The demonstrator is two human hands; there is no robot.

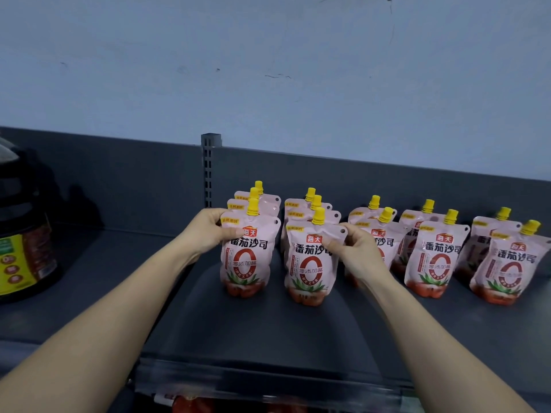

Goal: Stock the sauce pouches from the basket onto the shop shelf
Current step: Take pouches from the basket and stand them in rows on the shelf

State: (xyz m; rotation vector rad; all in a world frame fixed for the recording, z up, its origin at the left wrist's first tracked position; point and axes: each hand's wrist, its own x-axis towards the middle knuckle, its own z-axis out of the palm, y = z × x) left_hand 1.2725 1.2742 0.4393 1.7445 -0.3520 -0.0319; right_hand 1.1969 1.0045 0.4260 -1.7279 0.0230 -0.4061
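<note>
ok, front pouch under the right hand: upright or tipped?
Upright: the pouch stands on its base on the shelf, yellow cap on top, right hand pinching its top corner.

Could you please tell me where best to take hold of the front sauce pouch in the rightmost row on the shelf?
Probably pinch the front pouch by its flat top, just below the yellow cap, coming from the front and above. It stands upright with a bulged base, and another pouch stands close behind it.
</note>
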